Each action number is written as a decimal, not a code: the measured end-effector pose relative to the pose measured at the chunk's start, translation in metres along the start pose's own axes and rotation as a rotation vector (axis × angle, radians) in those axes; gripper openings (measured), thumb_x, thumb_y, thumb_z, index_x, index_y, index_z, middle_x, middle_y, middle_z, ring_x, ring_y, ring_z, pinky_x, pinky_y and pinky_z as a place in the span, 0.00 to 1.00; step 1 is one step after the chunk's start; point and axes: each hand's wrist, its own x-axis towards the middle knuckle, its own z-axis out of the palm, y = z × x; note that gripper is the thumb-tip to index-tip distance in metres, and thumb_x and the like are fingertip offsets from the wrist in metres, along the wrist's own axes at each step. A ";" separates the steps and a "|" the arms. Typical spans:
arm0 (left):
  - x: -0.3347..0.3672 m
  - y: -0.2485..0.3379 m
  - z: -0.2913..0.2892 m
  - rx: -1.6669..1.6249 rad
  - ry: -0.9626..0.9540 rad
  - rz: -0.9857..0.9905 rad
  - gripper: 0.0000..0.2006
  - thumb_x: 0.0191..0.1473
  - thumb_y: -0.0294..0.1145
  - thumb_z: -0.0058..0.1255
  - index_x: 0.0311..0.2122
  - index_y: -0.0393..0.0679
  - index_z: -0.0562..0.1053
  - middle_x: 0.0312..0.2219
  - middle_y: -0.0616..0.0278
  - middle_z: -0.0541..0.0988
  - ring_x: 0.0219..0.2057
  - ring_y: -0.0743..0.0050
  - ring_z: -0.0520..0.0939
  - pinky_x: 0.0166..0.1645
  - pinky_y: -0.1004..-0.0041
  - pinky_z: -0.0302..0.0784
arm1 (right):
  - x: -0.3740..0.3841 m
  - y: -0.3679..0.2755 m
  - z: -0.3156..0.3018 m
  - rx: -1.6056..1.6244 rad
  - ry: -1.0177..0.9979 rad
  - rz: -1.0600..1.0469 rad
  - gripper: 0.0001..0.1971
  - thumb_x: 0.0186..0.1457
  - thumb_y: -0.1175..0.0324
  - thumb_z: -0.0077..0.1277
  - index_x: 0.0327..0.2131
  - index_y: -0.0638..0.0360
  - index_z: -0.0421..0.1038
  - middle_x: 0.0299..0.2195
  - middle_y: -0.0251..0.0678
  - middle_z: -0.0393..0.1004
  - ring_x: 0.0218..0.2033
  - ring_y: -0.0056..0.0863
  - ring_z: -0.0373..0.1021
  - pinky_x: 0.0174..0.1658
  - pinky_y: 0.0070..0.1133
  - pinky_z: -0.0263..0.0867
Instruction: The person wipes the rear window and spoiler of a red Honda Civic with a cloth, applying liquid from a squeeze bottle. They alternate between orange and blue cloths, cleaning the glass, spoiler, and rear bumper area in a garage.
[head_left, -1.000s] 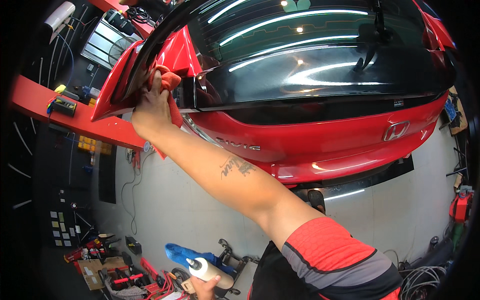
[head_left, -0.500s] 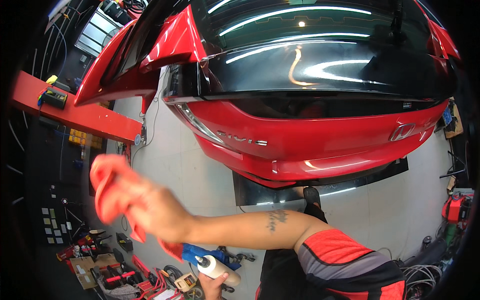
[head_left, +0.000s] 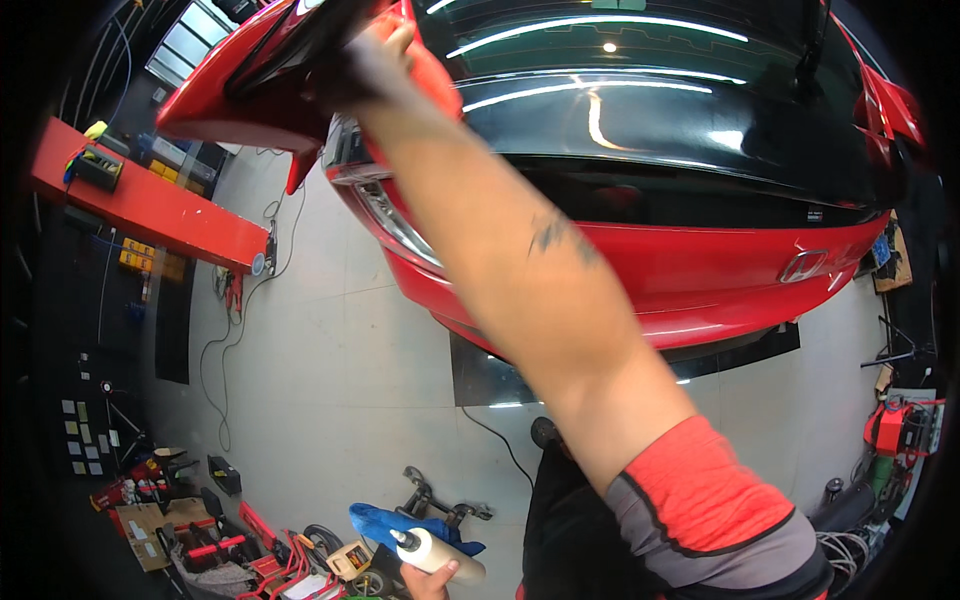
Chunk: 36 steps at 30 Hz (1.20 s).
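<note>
My right hand [head_left: 385, 50] reaches far up and left, its arm crossing the middle of the view. Blurred by motion, it grips a red cloth [head_left: 432, 78] against or just above the left edge of the red car's rear [head_left: 690, 265], near the dark rear window [head_left: 600, 60]. Which of the two I cannot tell. At the lower edge my left hand [head_left: 430, 580] is closed around a pale squeeze bottle [head_left: 437, 555] with a dark nozzle, tilted up and left. A blue cloth [head_left: 385, 522] shows behind the bottle; whether the hand also holds it is hidden.
A red lift arm or beam [head_left: 150, 205] runs at the left, with cables on the pale floor [head_left: 330, 340]. Red equipment and a cardboard box [head_left: 145, 535] crowd the lower left. A dark wheeled base [head_left: 440, 495] stands beyond the blue cloth. More red gear [head_left: 890, 425] stands at right.
My right hand has swung the red cloth up from the lower left to the car's left rear side. My left hand with the bottle has stayed nearly in place.
</note>
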 end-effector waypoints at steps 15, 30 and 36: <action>0.010 -0.003 -0.007 0.001 -0.020 0.009 0.29 0.45 0.30 0.68 0.54 0.37 0.72 0.43 0.59 0.79 0.41 0.65 0.82 0.44 0.66 0.81 | -0.270 -0.021 -0.138 0.850 -0.797 -0.122 0.19 0.56 0.70 0.49 0.52 0.52 0.76 0.46 0.44 0.75 0.49 0.42 0.69 0.52 0.37 0.67; 0.112 0.044 0.106 0.227 -0.690 0.076 0.36 0.43 0.26 0.66 0.59 0.36 0.67 0.47 0.52 0.78 0.42 0.55 0.85 0.42 0.60 0.83 | -0.486 0.164 -0.328 0.418 -0.328 1.176 0.27 0.57 0.67 0.51 0.60 0.64 0.65 0.52 0.51 0.75 0.52 0.39 0.73 0.58 0.29 0.66; 0.077 0.044 0.219 0.287 -0.885 0.060 0.35 0.42 0.33 0.70 0.57 0.36 0.70 0.43 0.55 0.82 0.38 0.64 0.85 0.42 0.65 0.83 | -0.542 0.216 -0.382 0.656 0.037 1.401 0.26 0.58 0.72 0.51 0.60 0.69 0.65 0.53 0.45 0.74 0.54 0.30 0.72 0.58 0.25 0.66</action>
